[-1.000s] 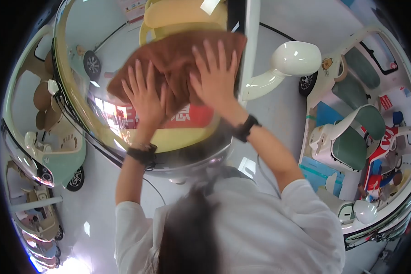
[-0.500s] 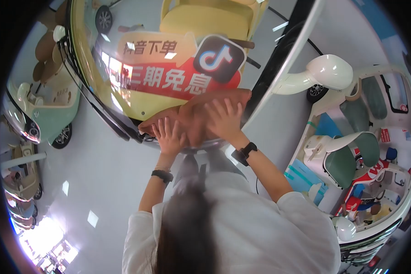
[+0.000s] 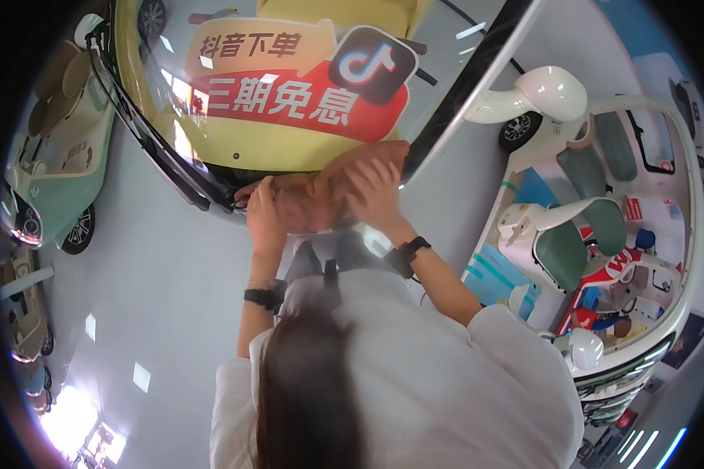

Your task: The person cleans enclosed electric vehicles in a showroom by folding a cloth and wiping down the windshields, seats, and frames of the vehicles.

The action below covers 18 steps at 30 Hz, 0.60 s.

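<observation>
A brown cloth (image 3: 305, 207) lies bunched along the lower edge of a small vehicle's windshield (image 3: 160, 117), in the upper middle of the head view. My left hand (image 3: 266, 215) is on the left part of the cloth, its fingers drawn together and bent over the edge. On the cloth's right part rests my right hand (image 3: 377, 197), palm down, fingers spread and slightly bent. Part of the cloth is hidden beneath both hands. Behind the glass a red and orange sign (image 3: 289, 86) bears white and dark characters and a black music-note logo.
A white side mirror (image 3: 551, 94) sticks out right of the windshield. Dark wiper arms (image 3: 152, 152) run along its left side. A pale green vehicle (image 3: 70, 187) stands at left; a white vehicle with green seats (image 3: 563, 250) stands at right. Grey floor (image 3: 164, 289) lies between.
The view has shifted, so the vehicle sits higher in it. My left hand's fingers have gone from spread to drawn together on the cloth. The cloth's left part is bunched more.
</observation>
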{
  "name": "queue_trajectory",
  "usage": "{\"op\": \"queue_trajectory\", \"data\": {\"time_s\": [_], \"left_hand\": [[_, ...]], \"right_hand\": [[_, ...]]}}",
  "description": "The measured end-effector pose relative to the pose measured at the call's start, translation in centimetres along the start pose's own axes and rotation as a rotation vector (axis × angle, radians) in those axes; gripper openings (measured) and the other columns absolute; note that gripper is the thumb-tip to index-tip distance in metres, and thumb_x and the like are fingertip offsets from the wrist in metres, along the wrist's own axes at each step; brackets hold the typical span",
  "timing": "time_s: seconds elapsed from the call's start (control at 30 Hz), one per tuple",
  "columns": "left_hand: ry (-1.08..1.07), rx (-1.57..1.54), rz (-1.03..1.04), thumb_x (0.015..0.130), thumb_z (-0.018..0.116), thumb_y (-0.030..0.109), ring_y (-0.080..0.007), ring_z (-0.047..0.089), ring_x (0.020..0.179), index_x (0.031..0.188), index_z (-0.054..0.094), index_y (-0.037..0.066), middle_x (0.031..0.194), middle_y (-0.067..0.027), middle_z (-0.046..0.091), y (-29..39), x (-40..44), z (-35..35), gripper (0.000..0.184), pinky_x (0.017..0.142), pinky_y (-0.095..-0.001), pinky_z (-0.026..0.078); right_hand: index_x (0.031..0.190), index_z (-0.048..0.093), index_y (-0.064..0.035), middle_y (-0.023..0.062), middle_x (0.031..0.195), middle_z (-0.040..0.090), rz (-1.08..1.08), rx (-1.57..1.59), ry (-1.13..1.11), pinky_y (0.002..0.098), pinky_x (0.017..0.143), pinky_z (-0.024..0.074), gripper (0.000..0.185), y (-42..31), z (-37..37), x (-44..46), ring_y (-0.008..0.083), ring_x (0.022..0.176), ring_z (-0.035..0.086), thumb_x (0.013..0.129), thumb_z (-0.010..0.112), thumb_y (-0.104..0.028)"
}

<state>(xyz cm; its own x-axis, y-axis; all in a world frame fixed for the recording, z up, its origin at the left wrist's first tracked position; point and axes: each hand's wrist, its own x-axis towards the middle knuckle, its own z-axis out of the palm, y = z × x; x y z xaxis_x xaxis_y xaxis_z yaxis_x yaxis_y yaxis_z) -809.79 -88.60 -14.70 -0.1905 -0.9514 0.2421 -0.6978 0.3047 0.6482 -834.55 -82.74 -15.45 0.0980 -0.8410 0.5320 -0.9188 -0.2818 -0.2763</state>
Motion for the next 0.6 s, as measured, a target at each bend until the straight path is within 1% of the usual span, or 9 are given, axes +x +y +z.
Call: {"op": "queue_trajectory", "data": {"time_s": [0.1, 0.2, 0.23, 0.33, 0.4, 0.43, 0.53, 0.57, 0.6], "left_hand": [[0.01, -0.039, 0.022, 0.096, 0.057, 0.014, -0.0394, 0.061, 0.101, 0.127, 0.051, 0.005, 0.101, -0.02, 0.067, 0.0, -0.2, -0.2, 0.032, 0.088, -0.0469, 0.047], [-0.187, 0.04, -0.158, 0.098, 0.054, 0.018, -0.0403, 0.063, 0.097, 0.123, 0.05, 0.011, 0.092, -0.0213, 0.069, -0.3, -0.9, 0.3, 0.026, 0.087, -0.0469, 0.048], [-0.186, 0.091, -0.121, 0.098, 0.053, 0.02, -0.0408, 0.063, 0.095, 0.122, 0.05, 0.013, 0.09, -0.0217, 0.069, -0.8, -1.3, 0.9, 0.025, 0.086, -0.0478, 0.048], [-0.19, 0.22, -0.006, 0.099, 0.052, 0.024, -0.0426, 0.065, 0.09, 0.121, 0.049, 0.015, 0.086, -0.0223, 0.069, -2.7, -2.3, 1.9, 0.023, 0.083, -0.0507, 0.049], [-0.209, 0.259, 0.062, 0.099, 0.051, 0.025, -0.044, 0.066, 0.086, 0.12, 0.049, 0.015, 0.086, -0.0219, 0.069, -3.5, -3.3, 2.4, 0.023, 0.081, -0.053, 0.049], [-0.266, 0.217, 0.052, 0.098, 0.052, 0.026, -0.0445, 0.066, 0.086, 0.12, 0.049, 0.015, 0.087, -0.0218, 0.07, -3.4, -3.2, 2.2, 0.024, 0.08, -0.054, 0.049], [-0.407, 0.163, 0.082, 0.097, 0.053, 0.026, -0.0458, 0.067, 0.085, 0.12, 0.05, 0.016, 0.088, -0.0217, 0.07, -3.8, -3.7, 1.0, 0.025, 0.078, -0.056, 0.049], [-0.407, 0.184, 0.141, 0.097, 0.053, 0.025, -0.0459, 0.067, 0.085, 0.12, 0.051, 0.016, 0.088, -0.0216, 0.07, -4.7, -3.9, 1.0, 0.025, 0.077, -0.0562, 0.049], [-0.4, 0.207, 0.203, 0.096, 0.053, 0.024, -0.046, 0.067, 0.086, 0.119, 0.051, 0.016, 0.088, -0.0216, 0.07, -5.5, -4.0, 1.1, 0.024, 0.077, -0.0563, 0.049]], "right_hand": [[0.129, 0.058, -0.0106, 0.0115, 0.132, 0.056, 0.209, 0.117, 0.099, 0.0476, 0.099, 0.0405, 0.052, -0.2, -1.2, 0.1, 0.0325, 0.118, 0.052, 0.08, 0.075, -0.019], [0.132, 0.053, -0.0074, 0.0149, 0.123, 0.058, 0.625, 0.291, 0.173, 0.0432, 0.093, 0.0442, 0.058, -1.5, -2.0, 0.5, 0.0339, 0.11, 0.055, 0.079, 0.077, -0.011], [0.134, 0.049, -0.0058, 0.0157, 0.123, 0.057, 0.651, 0.297, 0.195, 0.0412, 0.09, 0.0458, 0.062, -1.7, -2.1, 0.4, 0.0332, 0.11, 0.056, 0.079, 0.077, -0.01], [0.128, 0.051, -0.0052, 0.0169, 0.111, 0.062, 0.67, 0.217, 0.269, 0.043, 0.084, 0.0484, 0.054, -2.0, -0.8, -0.8, 0.0337, 0.101, 0.062, 0.08, 0.076, -0.013], [0.119, 0.052, -0.0041, 0.019, 0.101, 0.064, 0.87, 0.31, 0.22, 0.0441, 0.079, 0.0495, 0.044, -3.0, -0.5, -1.8, 0.0361, 0.093, 0.064, 0.083, 0.073, -0.015], [0.115, 0.053, -0.0035, 0.02, 0.096, 0.065, 0.973, 0.357, 0.2, 0.0446, 0.077, 0.0501, 0.039, -3.5, -0.4, -2.4, 0.0374, 0.089, 0.065, 0.084, 0.072, -0.016], [0.105, 0.053, -0.0031, 0.022, 0.085, 0.065, 0.998, 0.291, 0.251, 0.045, 0.072, 0.0501, 0.03, -3.9, 3.9, -8.6, 0.0418, 0.081, 0.064, 0.086, 0.068, -0.02], [0.103, 0.054, -0.0033, 0.0242, 0.089, 0.065, 0.99, 0.29, 0.231, 0.0458, 0.072, 0.0497, 0.028, -4.2, 5.3, -11.0, 0.0445, 0.082, 0.063, 0.086, 0.067, -0.02], [0.103, 0.054, -0.0037, 0.0243, 0.09, 0.065, 1.082, 0.304, 0.078, 0.047, 0.072, 0.0492, 0.028, -4.6, 5.9, -13.2, 0.0447, 0.084, 0.063, 0.085, 0.067, -0.02]]}}
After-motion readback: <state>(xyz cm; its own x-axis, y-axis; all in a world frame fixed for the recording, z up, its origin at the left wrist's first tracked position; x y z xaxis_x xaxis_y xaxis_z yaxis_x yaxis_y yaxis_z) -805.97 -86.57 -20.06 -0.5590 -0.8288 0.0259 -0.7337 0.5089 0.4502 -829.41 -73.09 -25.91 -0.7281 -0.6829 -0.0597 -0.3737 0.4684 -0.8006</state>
